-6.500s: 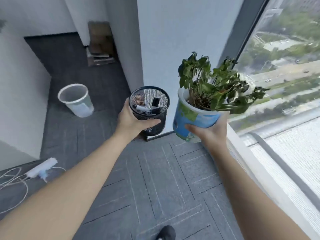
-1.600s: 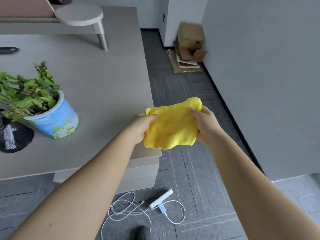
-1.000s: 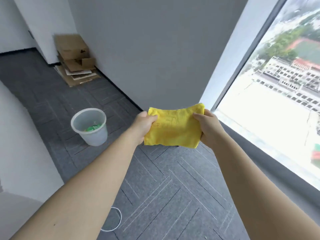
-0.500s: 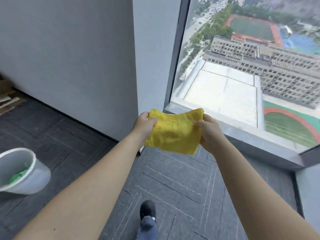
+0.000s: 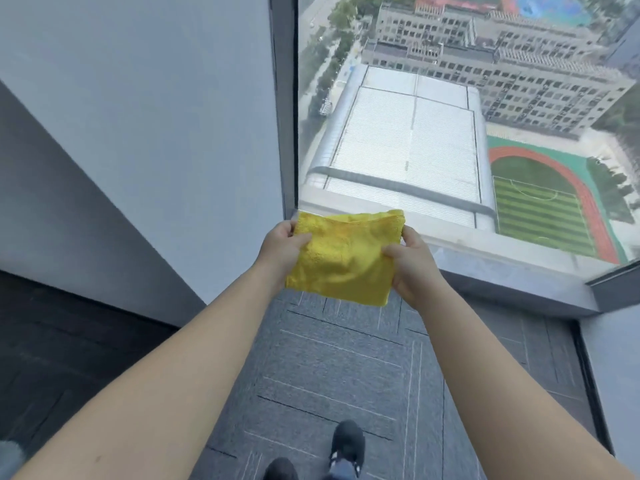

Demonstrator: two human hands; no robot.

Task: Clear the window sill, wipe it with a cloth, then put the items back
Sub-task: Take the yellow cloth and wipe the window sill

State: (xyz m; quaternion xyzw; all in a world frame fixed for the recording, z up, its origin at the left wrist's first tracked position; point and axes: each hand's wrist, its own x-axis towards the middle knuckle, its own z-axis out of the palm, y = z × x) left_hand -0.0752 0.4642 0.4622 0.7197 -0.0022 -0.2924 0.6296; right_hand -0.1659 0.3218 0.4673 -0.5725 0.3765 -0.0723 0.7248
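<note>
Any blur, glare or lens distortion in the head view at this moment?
Head view: wide-angle bending on the window frame and forearms; even daylight, no harsh glare; yellow cloth sharp between left hand and right hand; shoes slightly soft.

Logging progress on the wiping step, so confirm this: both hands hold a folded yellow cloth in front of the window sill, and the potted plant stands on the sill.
Wrong on the plant. The head view shows no potted plant on the window sill; the visible stretch is bare. The rest stands: the left hand and right hand hold the folded yellow cloth in front of the sill.
</note>
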